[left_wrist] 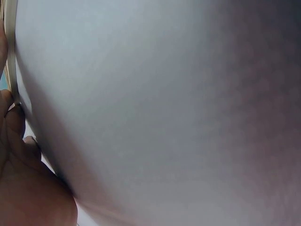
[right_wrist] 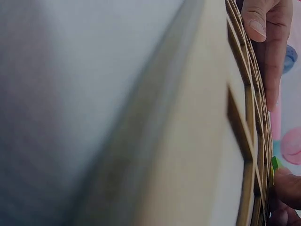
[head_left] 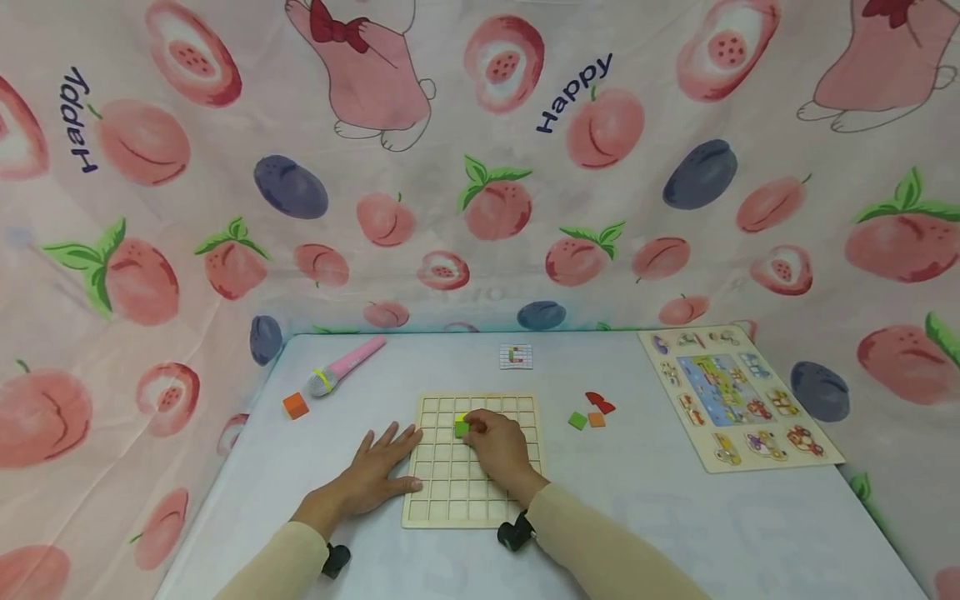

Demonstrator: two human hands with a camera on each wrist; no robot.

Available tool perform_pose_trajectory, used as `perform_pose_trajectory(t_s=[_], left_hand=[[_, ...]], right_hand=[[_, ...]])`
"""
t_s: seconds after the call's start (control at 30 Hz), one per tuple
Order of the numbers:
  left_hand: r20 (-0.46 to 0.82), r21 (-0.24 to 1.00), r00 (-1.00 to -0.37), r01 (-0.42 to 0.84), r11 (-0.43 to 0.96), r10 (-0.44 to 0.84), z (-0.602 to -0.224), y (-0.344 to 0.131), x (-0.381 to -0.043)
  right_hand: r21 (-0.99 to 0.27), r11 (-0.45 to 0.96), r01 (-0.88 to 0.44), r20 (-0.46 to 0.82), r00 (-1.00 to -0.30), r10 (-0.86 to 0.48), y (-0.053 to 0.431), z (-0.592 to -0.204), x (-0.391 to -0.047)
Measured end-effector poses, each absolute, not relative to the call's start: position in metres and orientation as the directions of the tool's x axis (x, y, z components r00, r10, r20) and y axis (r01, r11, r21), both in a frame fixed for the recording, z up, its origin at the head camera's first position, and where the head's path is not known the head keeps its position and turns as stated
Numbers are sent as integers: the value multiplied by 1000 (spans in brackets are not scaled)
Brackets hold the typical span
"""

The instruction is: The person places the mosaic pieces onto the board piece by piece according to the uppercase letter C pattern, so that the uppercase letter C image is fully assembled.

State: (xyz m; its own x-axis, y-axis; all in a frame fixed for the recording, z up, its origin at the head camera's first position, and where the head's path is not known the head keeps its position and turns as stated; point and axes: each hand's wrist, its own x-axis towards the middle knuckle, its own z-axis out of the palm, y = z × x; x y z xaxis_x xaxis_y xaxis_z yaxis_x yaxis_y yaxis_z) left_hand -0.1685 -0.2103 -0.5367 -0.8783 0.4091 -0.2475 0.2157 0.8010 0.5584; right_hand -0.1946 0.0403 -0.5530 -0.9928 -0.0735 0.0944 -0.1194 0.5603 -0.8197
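A wooden grid board (head_left: 442, 517) lies on the white table. My right hand (head_left: 498, 450) is over its upper middle, thumb and fingertips pinching a small green tile (head_left: 461, 429). A bit of yellow piece (head_left: 460, 416) shows just behind that tile. In the right wrist view the green tile (right_wrist: 275, 163) stands tilted at the thumb tip, above the grid. With fingers spread, my left hand (head_left: 371, 475) rests on the table and touches the board's left edge. The left wrist view catches only part of that hand (left_wrist: 33, 188) beside the tabletop.
Right of the board lie a loose green tile (head_left: 577, 421), an orange tile (head_left: 596, 420) and red pieces (head_left: 598, 402). A pattern card (head_left: 516, 357) is behind it. On the left are an orange block (head_left: 296, 406) and a pink microphone (head_left: 348, 365); a picture puzzle (head_left: 697, 442) lies far right.
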Motion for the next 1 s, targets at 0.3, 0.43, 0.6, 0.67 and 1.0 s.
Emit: perform_pose_trajectory(t_s=[0.3, 0.43, 0.6, 0.67, 1.0], left_hand=[[-244, 560, -879, 218, 800, 410, -537, -210, -169], [-254, 561, -878, 208, 801, 406, -537, -210, -169], [-252, 561, -878, 210, 801, 406, -539, -210, -169], [-251, 563, -879, 209, 800, 406, -539, -211, -169], [-253, 573, -880, 198, 795, 402, -538, -210, -167]], right_hand=[[-782, 604, -151, 99, -988, -119, 41, -552, -194], [-777, 607, -167, 109, -985, -132, 43, -552, -194], [-795, 587, -154, 101, -987, -122, 43, -549, -193], [-814, 563, -142, 94, -989, -113, 43, -549, -193], [-948, 318, 10, -31, -998, -61, 77, -542, -200]])
